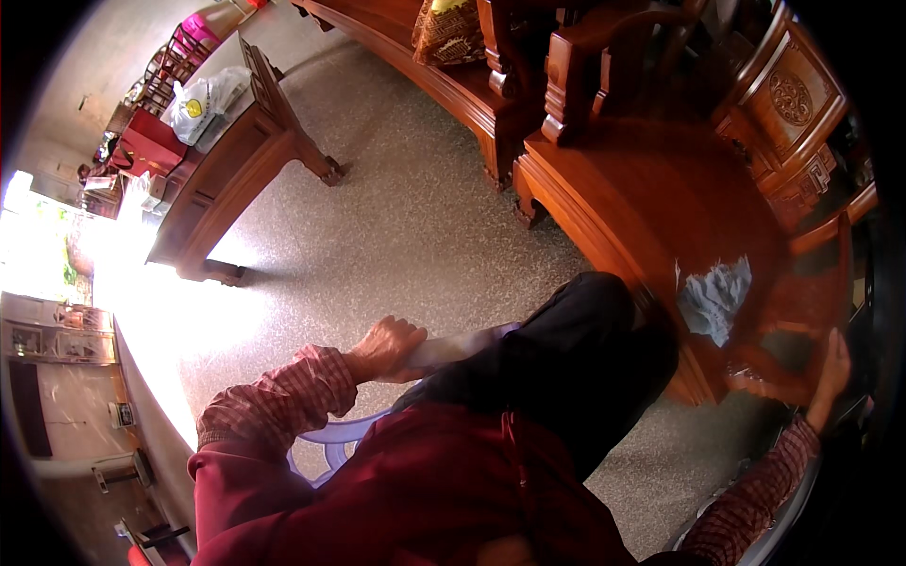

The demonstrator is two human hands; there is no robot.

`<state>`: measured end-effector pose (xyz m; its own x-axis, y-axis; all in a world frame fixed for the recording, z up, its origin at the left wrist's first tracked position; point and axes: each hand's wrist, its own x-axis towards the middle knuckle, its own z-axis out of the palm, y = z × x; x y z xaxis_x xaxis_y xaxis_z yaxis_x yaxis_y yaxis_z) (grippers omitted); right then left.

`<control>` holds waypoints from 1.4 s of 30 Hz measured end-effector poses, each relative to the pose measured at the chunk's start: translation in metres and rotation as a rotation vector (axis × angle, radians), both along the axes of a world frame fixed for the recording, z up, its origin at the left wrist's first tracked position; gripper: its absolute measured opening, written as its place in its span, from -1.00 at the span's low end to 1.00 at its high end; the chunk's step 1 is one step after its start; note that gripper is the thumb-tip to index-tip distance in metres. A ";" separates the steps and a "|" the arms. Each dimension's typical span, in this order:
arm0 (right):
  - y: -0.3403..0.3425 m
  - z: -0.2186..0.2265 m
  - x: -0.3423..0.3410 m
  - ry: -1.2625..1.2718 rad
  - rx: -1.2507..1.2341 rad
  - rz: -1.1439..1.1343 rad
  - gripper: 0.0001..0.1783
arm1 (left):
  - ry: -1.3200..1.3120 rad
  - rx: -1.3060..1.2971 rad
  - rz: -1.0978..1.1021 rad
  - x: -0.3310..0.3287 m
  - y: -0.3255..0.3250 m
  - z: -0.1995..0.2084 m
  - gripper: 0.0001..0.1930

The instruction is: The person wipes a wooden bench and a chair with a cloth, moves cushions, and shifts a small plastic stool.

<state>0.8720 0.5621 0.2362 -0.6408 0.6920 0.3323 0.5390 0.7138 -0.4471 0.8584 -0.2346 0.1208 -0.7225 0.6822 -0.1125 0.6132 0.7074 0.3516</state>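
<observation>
My left hand is closed, its fingers curled at the near end of a pale, smooth strip. The strip has a lilac tip and runs along my dark trouser leg; I cannot tell whether it belongs to the lilac plastic chair beside my hip. Far to the right, my right hand has its fingers stretched out along the outer side of a carved wooden armchair. It appears to touch the wood and holds nothing that I can see. On the glossy seat lies a crumpled grey-blue cloth.
A long wooden bench with a patterned cushion stands ahead. At the far left a wooden table carries a white plastic bag and a red box. Speckled floor lies between, with bright glare at left.
</observation>
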 end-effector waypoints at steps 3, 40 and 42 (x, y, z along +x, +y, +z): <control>-0.005 0.002 0.000 -0.001 -0.022 -0.011 -0.38 | 0.000 0.003 0.003 0.000 0.000 0.001 -0.57; 0.001 -0.004 0.000 0.011 -0.010 -0.003 -0.39 | -0.010 -0.051 -0.014 0.000 -0.001 0.000 -0.56; -0.001 0.000 0.000 0.012 0.001 -0.006 -0.40 | -0.005 -0.046 -0.013 0.000 -0.001 0.001 -0.55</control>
<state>0.8721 0.5612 0.2358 -0.6325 0.6955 0.3409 0.5378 0.7111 -0.4528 0.8580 -0.2353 0.1213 -0.7132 0.6854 -0.1469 0.6207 0.7149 0.3220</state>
